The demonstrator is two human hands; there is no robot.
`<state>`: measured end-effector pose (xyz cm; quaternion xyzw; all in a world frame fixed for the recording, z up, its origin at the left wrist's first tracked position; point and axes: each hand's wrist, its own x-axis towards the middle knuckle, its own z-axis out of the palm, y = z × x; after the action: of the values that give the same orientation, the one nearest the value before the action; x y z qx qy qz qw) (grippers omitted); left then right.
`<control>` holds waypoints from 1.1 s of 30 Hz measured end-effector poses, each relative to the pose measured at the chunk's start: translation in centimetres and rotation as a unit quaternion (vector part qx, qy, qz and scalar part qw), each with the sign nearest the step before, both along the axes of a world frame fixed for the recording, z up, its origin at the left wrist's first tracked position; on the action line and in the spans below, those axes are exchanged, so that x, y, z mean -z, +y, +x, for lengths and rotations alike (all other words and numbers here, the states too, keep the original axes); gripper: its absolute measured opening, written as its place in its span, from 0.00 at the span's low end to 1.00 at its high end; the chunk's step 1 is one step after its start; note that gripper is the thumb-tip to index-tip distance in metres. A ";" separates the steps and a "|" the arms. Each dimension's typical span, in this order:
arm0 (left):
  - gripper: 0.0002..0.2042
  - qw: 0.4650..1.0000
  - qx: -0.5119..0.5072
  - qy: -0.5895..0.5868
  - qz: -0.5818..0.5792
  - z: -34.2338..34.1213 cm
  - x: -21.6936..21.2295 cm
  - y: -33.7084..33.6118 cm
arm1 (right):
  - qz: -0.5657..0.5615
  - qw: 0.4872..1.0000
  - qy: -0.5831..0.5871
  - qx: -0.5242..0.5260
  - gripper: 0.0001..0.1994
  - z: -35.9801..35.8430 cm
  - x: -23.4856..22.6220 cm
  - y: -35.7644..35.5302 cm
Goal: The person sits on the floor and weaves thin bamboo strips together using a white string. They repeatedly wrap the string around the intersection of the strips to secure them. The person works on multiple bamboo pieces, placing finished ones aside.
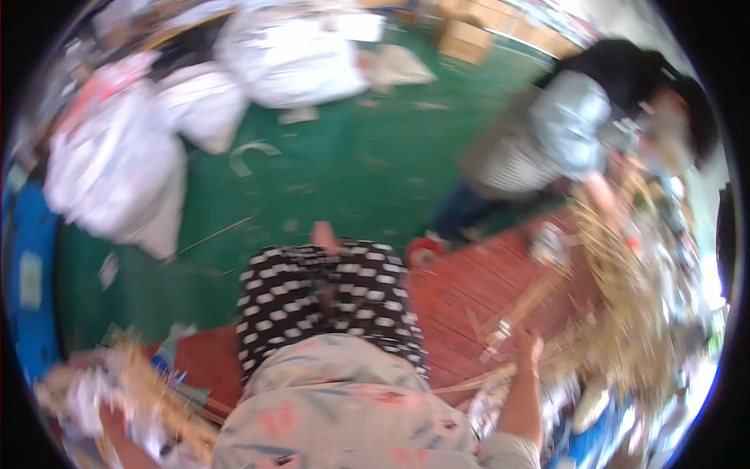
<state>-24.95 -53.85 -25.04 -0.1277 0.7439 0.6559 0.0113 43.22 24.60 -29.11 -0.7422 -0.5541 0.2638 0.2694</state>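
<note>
Head view: our right hand (530, 344) grips straw stalks (476, 381), long axis running left; left hand (101, 391), blurred, clutches a straw bundle (156, 391).

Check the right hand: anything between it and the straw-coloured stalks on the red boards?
Nothing visible. The right hand is already at the straw-coloured stalks, fingers among the thin stems lying on the red boards. Motion blur hides whether it grips them. The other person stands beyond the pile.

The right hand (530, 344) reaches forward from a bare forearm, fingers raised and partly curled; the left hand (94, 391) sits low at left, blurred, its grip unclear.
</note>
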 end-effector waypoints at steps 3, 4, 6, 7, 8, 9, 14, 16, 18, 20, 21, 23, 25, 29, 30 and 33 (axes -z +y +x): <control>0.11 0.955 0.054 -0.034 -0.290 1.3 3.2 2.0 | 0.005 0.999 0.014 0.033 0.16 4.1 1.2 -0.3; 0.10 0.926 0.084 -0.025 -0.368 1.7 3.2 3.4 | -0.006 0.996 -0.092 0.022 0.15 3.1 -0.4 -0.8; 0.09 0.870 0.156 0.004 -0.467 0.1 2.8 7.1 | -0.091 0.985 -0.088 0.117 0.18 5.4 0.5 -1.9; 0.09 0.849 0.184 0.021 -0.494 -0.6 2.9 9.1 | -0.103 0.980 -0.082 0.149 0.18 6.8 1.3 -2.6; 0.09 0.829 0.207 0.039 -0.518 -1.2 2.3 10.8 | -0.095 0.973 -0.123 0.170 0.18 6.3 0.6 -3.5; 0.08 0.815 0.228 0.055 -0.530 -1.8 2.1 12.5 | -0.087 0.965 -0.165 0.187 0.19 5.4 -0.6 -4.1; 0.07 0.759 0.310 0.121 -0.560 -4.0 1.4 20.4 | -0.174 0.939 -0.164 0.246 0.21 5.4 0.4 -5.2; 0.07 0.740 0.334 0.146 -0.565 -4.6 1.2 23.5 | -0.236 0.932 -0.157 0.224 0.21 5.3 2.0 -5.2; 0.07 0.727 0.349 0.170 -0.566 -4.8 0.8 26.2 | -0.230 0.936 -0.164 0.208 0.19 5.0 2.6 -5.4; 0.07 0.717 0.373 0.192 -0.556 -4.9 0.9 28.7 | -0.207 0.940 -0.155 0.222 0.17 5.3 3.4 -5.5; 0.07 0.713 0.380 0.205 -0.553 -5.0 0.9 29.6 | -0.196 0.941 -0.154 0.229 0.17 5.5 3.6 -5.5; 0.07 0.714 0.383 0.249 -0.531 -4.3 1.3 31.1 | -0.185 0.942 -0.155 0.233 0.17 5.8 4.0 -5.4; 0.09 0.714 0.382 0.308 -0.499 -3.7 1.3 32.4 | -0.186 0.942 -0.154 0.232 0.16 5.9 4.0 -5.4; 0.08 0.703 0.400 0.298 -0.508 -2.5 1.2 33.0 | -0.173 0.948 -0.146 0.223 0.15 5.4 1.8 -4.5; 0.08 0.702 0.399 0.296 -0.510 -2.2 1.1 33.2 | -0.172 0.949 -0.160 0.211 0.15 5.0 0.8 -4.4; 0.08 0.710 0.405 0.294 -0.496 -1.5 0.7 33.9 | -0.131 0.955 -0.169 0.205 0.14 5.1 1.0 -4.0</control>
<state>-26.44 -19.90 -25.79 0.3973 0.9085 0.1292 -0.0085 48.32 20.57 -30.11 -0.9023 -0.3881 0.1439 0.1209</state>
